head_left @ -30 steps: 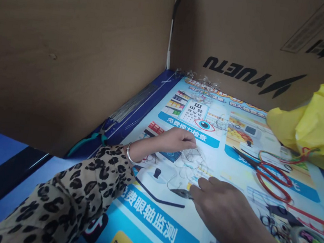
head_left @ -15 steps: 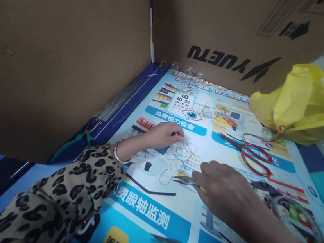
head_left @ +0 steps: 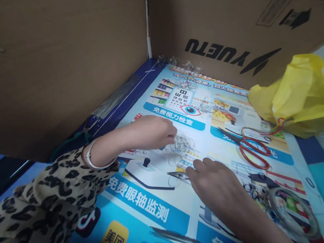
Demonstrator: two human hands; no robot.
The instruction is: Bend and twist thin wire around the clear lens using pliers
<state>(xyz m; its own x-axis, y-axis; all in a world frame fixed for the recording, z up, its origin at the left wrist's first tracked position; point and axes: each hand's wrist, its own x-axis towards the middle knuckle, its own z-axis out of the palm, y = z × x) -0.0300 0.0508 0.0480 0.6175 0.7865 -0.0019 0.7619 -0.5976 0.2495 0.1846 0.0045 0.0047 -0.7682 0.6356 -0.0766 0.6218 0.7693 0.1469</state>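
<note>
Fingers curled together, my left hand (head_left: 156, 132) is closed at the left edge of a loose tangle of thin wire (head_left: 181, 145). Its fingertips are turned away, and I cannot make out what they hold. My right hand (head_left: 214, 179) is wrapped round a pair of pliers (head_left: 178, 175), whose pointed jaws face left just below the tangle; the handles are mostly hidden in the palm. A thin wire loop lies by the jaws. Red-handled scissors (head_left: 254, 148) lie to the right, beyond my right hand.
Cardboard panels (head_left: 65, 46) stand left and behind. A yellow bag (head_left: 301, 91) sits at the right. Cut wires (head_left: 177, 238) lie in front, a wire coil (head_left: 315, 231) by my right forearm, and more wire strands (head_left: 114, 96) along the left. A printed poster (head_left: 151, 205) covers the table.
My left hand has shifted slightly left, and its fingers have curled in so the gap between thumb and finger no longer shows. The pliers have moved slightly left in my right hand.
</note>
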